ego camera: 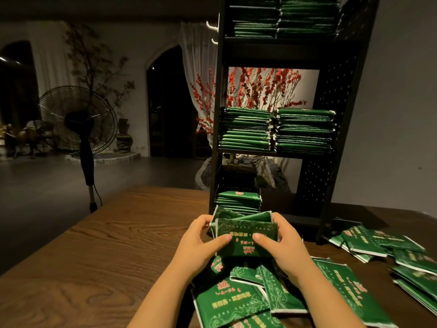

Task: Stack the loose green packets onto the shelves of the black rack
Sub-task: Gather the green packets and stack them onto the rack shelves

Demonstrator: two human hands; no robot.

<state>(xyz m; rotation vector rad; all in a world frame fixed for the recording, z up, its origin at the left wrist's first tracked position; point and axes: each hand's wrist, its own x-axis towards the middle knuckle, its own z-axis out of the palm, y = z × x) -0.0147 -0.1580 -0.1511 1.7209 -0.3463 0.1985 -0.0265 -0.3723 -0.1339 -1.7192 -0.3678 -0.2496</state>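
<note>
My left hand (201,240) and my right hand (281,242) grip a bunch of green packets (243,230) from both sides, thumbs on the front face. The bunch is held upright above the table, just in front of the black rack (331,143). On the rack's bottom shelf lies a low pile of packets (238,201) at the left. The middle shelf holds two tall piles (276,131), and the top shelf two more (283,17). Loose packets (236,301) lie scattered on the table below my hands and to the right (383,242).
The wooden table (106,252) carries the rack. A standing fan (80,124) is on the floor at the left beyond the table edge. Red flowering branches (257,88) show behind the rack. The right part of the bottom shelf (295,209) is bare.
</note>
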